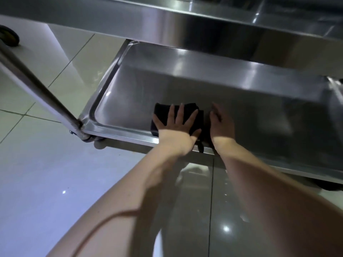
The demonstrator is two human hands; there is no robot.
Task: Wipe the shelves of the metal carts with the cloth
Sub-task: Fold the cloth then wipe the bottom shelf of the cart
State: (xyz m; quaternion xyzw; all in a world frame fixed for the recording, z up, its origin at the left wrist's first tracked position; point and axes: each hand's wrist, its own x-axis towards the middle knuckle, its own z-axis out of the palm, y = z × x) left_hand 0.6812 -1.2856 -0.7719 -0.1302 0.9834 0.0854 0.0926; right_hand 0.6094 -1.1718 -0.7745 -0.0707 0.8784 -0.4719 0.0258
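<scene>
Our left hand (177, 125), fingers spread flat, presses the folded black cloth (163, 108) onto the stainless-steel lower cart shelf (130, 108) near its front rim. Our right hand (220, 125), fingers straight, rests at the cloth's right edge. The upper steel shelf (185, 25) overhangs beyond.

A single head-worn wide-angle camera looks forward and steeply down, close over the cart's lower shelf (246, 112); the upper shelf (185, 25) crosses the frame's top; tiled floor (46, 173) fills the lower left.
</scene>
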